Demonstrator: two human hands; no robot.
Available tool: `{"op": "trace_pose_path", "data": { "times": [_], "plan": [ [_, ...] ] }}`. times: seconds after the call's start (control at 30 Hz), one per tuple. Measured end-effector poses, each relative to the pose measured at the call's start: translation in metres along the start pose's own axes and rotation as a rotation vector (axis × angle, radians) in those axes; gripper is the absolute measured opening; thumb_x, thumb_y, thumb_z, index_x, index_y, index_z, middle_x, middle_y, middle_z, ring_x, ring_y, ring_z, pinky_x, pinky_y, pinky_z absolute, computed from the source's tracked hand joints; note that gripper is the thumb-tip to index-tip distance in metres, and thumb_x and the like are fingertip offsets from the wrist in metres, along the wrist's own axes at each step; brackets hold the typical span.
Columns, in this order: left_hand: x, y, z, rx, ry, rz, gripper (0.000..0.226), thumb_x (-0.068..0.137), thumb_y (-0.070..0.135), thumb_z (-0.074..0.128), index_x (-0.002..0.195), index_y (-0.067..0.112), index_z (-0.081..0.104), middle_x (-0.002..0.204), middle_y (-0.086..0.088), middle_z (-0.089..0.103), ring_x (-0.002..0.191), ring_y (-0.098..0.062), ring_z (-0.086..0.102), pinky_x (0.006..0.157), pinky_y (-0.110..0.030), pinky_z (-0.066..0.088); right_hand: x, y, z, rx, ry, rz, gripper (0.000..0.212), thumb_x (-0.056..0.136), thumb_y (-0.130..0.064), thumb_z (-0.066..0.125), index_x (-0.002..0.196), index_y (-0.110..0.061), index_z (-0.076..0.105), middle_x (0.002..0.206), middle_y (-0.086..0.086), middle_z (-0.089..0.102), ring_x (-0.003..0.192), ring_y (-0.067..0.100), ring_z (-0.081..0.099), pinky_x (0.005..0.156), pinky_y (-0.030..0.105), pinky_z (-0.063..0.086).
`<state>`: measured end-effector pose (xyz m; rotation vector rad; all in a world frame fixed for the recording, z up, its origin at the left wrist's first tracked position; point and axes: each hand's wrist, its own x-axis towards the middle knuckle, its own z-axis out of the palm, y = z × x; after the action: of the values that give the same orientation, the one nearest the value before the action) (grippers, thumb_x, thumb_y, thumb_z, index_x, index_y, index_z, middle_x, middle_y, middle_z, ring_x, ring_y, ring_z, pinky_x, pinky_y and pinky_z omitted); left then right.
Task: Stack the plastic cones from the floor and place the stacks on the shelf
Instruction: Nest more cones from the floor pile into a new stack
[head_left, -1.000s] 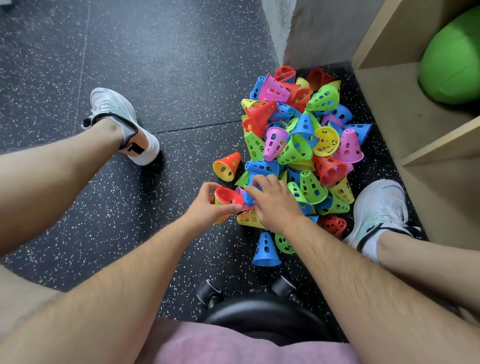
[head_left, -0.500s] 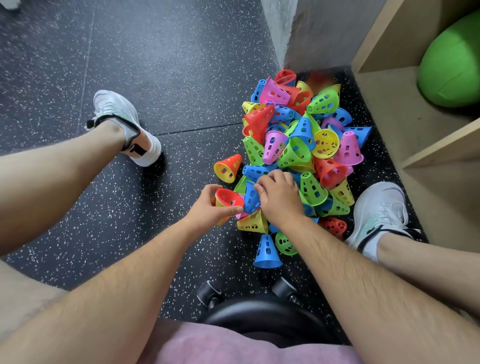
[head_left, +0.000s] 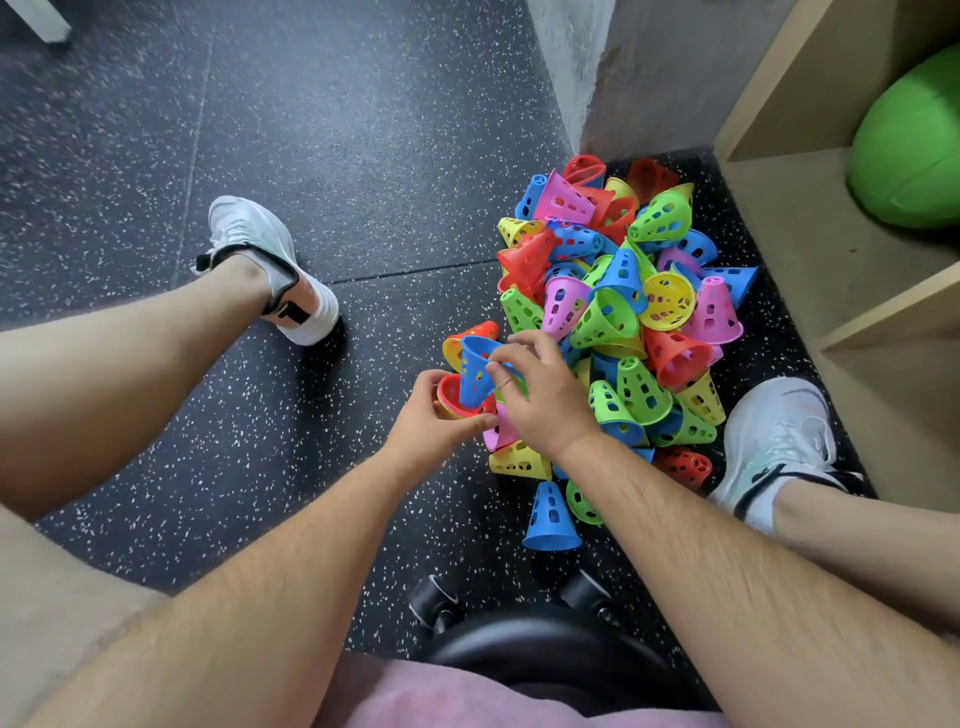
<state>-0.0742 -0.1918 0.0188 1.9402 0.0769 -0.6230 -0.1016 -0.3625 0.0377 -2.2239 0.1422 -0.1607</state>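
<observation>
A heap of perforated plastic cones (head_left: 618, 312) in several colours lies on the dark speckled floor beside the wooden shelf (head_left: 810, 234). My left hand (head_left: 434, 431) grips a red cone nested in a yellow one (head_left: 449, 400), mouth facing up. My right hand (head_left: 545, 395) pinches a blue cone (head_left: 475, 371) by its rim, its narrow tip pointing down into the red cone's mouth. An orange cone (head_left: 467, 338) lies just behind them. A lone blue cone (head_left: 551, 517) stands upright near the chair.
My two white shoes (head_left: 270, 265) (head_left: 779, 436) flank the heap. A green ball (head_left: 914, 145) fills the upper shelf compartment. A grey wall corner (head_left: 597, 78) rises behind the heap. The black chair base with castors (head_left: 436, 603) sits at the bottom.
My right hand pulled a blue cone out of the heap and carried it left, tip down, over the red cone held in my left hand.
</observation>
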Motion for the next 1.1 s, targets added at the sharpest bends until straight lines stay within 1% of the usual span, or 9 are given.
{"op": "trace_pose_path", "data": {
  "times": [0.2,0.27,0.33,0.47,0.57,0.7,0.8,0.93,1.1],
  "plan": [
    [0.003,0.004,-0.005,0.026,0.111,0.047,0.060,0.071,0.025,0.091,0.119,0.023,0.054,0.099,0.013,0.069,0.073,0.015,0.061,0.069,-0.011,0.046,0.002,-0.012,0.019,0.032,-0.175,0.043,0.005,0.090,-0.018,0.069,0.094,-0.017,0.072,0.128,-0.002,0.050,0.117,0.005,0.051,0.090,-0.004,0.028],
    [0.006,0.003,-0.007,0.019,0.144,0.055,0.066,0.065,0.031,0.087,0.121,0.028,0.052,0.100,0.014,0.069,0.079,0.010,0.063,0.076,-0.020,0.050,0.004,-0.015,0.026,0.053,-0.216,0.063,0.010,0.089,-0.019,0.068,0.099,-0.019,0.070,0.131,-0.005,0.048,0.113,-0.005,0.047,0.092,0.001,0.036],
    [0.011,0.000,-0.010,0.019,0.171,0.064,0.068,0.068,0.030,0.086,0.125,0.033,0.049,0.105,0.017,0.070,0.091,0.000,0.068,0.085,-0.026,0.053,0.009,-0.018,0.031,0.030,-0.224,0.069,0.019,0.090,-0.024,0.065,0.109,-0.022,0.067,0.128,-0.008,0.049,0.108,-0.004,0.049,0.095,0.016,0.045],
    [0.019,-0.003,-0.018,0.046,0.199,0.077,0.059,0.078,0.025,0.087,0.122,0.037,0.049,0.105,0.020,0.068,0.093,0.006,0.066,0.082,-0.017,0.049,0.029,-0.017,0.043,-0.093,-0.228,0.081,0.029,0.098,-0.023,0.052,0.123,-0.013,0.062,0.130,0.001,0.052,0.121,0.015,0.051,0.108,0.033,0.039],
    [0.024,-0.011,-0.022,0.049,0.178,0.066,0.065,0.075,0.029,0.092,0.126,0.033,0.051,0.110,0.018,0.068,0.098,0.001,0.067,0.088,-0.022,0.051,0.043,-0.014,0.051,-0.285,-0.238,0.058,0.029,0.098,-0.018,0.047,0.116,-0.005,0.066,0.134,0.012,0.050,0.129,0.028,0.041,0.110,0.044,0.035],
    [0.024,-0.025,-0.028,0.093,0.135,0.013,0.071,0.071,0.033,0.094,0.128,0.033,0.051,0.116,0.017,0.067,0.104,-0.004,0.067,0.091,-0.024,0.051,0.056,-0.013,0.051,-0.512,-0.376,0.094,0.040,0.099,-0.022,0.039,0.124,-0.004,0.063,0.154,0.012,0.035,0.148,0.028,0.017,0.120,0.043,0.024],
    [0.024,-0.034,-0.033,0.115,0.126,-0.030,0.077,0.071,0.035,0.094,0.133,0.034,0.048,0.120,0.016,0.065,0.109,-0.007,0.065,0.099,-0.032,0.051,0.062,-0.014,0.051,-0.691,-0.461,0.093,0.047,0.099,-0.025,0.034,0.136,-0.005,0.056,0.159,0.011,0.030,0.152,0.031,0.010,0.125,0.044,0.010],
    [0.025,-0.035,-0.036,0.103,0.113,-0.052,0.078,0.071,0.037,0.094,0.132,0.036,0.046,0.118,0.017,0.064,0.110,-0.008,0.064,0.098,-0.031,0.048,0.065,-0.014,0.054,-0.792,-0.484,0.063,0.049,0.099,-0.026,0.035,0.142,-0.007,0.049,0.160,0.007,0.030,0.151,0.031,0.015,0.126,0.045,0.006],
    [0.025,-0.034,-0.037,0.106,0.117,-0.052,0.074,0.073,0.037,0.093,0.130,0.036,0.046,0.115,0.020,0.061,0.108,-0.009,0.063,0.097,-0.031,0.048,0.062,-0.014,0.054,-0.575,-0.266,0.025,0.043,0.101,-0.027,0.045,0.137,-0.004,0.049,0.148,0.008,0.043,0.138,0.026,0.036,0.121,0.039,0.022]
  ]
}}
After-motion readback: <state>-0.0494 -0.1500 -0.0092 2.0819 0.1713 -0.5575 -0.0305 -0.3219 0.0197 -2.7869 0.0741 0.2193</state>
